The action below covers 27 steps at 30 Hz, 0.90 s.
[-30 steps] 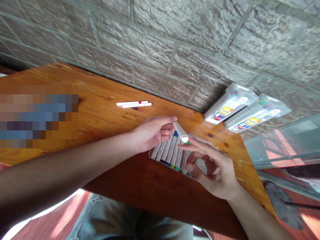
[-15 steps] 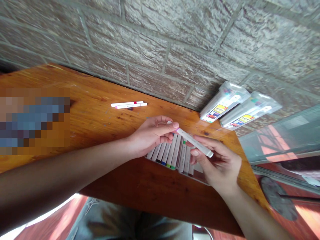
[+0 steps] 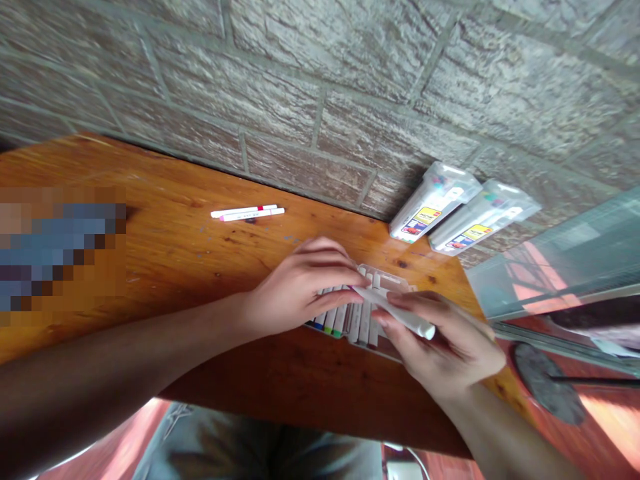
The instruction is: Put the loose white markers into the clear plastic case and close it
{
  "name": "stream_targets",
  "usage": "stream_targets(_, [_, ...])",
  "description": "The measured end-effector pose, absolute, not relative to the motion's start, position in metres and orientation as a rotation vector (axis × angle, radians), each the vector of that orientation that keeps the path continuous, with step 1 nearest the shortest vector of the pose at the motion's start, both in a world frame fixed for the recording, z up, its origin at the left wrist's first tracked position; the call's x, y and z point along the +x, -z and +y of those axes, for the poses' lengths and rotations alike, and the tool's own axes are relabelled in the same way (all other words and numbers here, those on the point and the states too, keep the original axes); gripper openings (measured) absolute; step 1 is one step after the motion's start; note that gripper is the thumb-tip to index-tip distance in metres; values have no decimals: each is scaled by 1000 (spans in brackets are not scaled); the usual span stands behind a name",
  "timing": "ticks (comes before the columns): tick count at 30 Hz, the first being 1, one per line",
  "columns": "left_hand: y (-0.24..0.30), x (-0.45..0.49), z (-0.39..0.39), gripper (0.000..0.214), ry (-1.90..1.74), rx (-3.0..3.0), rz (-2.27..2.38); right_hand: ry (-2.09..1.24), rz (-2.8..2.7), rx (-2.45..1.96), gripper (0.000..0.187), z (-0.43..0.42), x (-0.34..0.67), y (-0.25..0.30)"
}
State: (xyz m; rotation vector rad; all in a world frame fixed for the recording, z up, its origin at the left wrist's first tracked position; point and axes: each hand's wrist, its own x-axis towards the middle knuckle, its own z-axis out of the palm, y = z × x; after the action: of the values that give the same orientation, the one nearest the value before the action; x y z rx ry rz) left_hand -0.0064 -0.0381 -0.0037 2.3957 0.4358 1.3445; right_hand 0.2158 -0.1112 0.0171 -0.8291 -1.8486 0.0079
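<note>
The white marker [image 3: 409, 319] was between your hands above the clear case [image 3: 395, 279]: your left hand [image 3: 305, 280] pinched one end, your right hand's [image 3: 453, 340] fingers gripped its body. Blur perhaps masked a slack pinch, which could have dropped it onto the case's row of pens [image 3: 355, 324].

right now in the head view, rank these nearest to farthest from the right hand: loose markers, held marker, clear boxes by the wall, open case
1. held marker, in the grip of the right hand
2. open case, just below, reaching to its left
3. clear boxes, ahead, by the wall
4. loose markers, off to the left
</note>
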Motion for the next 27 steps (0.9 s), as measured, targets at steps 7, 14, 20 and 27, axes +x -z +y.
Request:
stream_targets(7, [9,-5,-43,20,-1437,2647,376,-105,-1881,-807,42,-116,208,-13])
stream_targets(14, [3,-4,-46,20,-1341,2686,356,-138,-1879,-798,37,-117,207,-13])
stream_targets(20, [5,-3,-48,20,-1341,2667,348,-115,-1864,-709,32,-115,205,-12])
stream_targets(27, [7,-4,-48,22,-1322,2649,340,-140,-1861,-691,30,-115,205,-13])
